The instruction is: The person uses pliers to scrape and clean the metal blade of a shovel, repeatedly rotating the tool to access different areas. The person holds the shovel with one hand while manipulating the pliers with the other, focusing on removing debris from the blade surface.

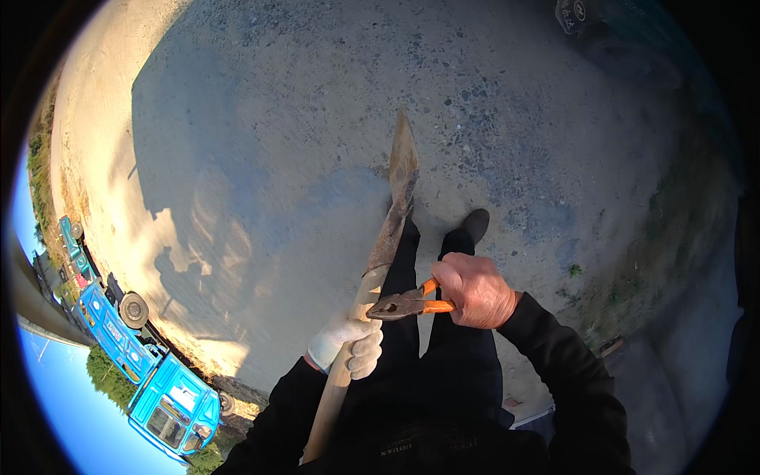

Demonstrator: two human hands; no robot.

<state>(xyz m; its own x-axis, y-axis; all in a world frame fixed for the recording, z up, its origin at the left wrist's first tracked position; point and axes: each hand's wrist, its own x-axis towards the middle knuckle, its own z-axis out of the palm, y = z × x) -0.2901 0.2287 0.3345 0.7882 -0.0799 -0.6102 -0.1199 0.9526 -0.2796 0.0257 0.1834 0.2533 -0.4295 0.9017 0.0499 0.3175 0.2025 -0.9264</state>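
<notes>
A long wooden-handled shovel (382, 252) slants across the middle, its narrow worn metal blade pointing away from me. My left hand (348, 348), in a white glove, is wrapped round the wooden shaft below the metal socket. Pliers with orange handles (400, 305) are gripped in my bare right hand (476, 291). Their dark metal head reaches left to the shaft, just above my left hand. Whether the jaws touch or bite the wood, I cannot tell.
Gravelly ground (317, 134) spreads ahead, mostly in shadow. My dark shoe (476, 225) stands right of the shovel. A blue truck (170, 400) is parked at the far left, with a teal vehicle (75, 245) behind it. A small green plant (575, 270) grows at the right.
</notes>
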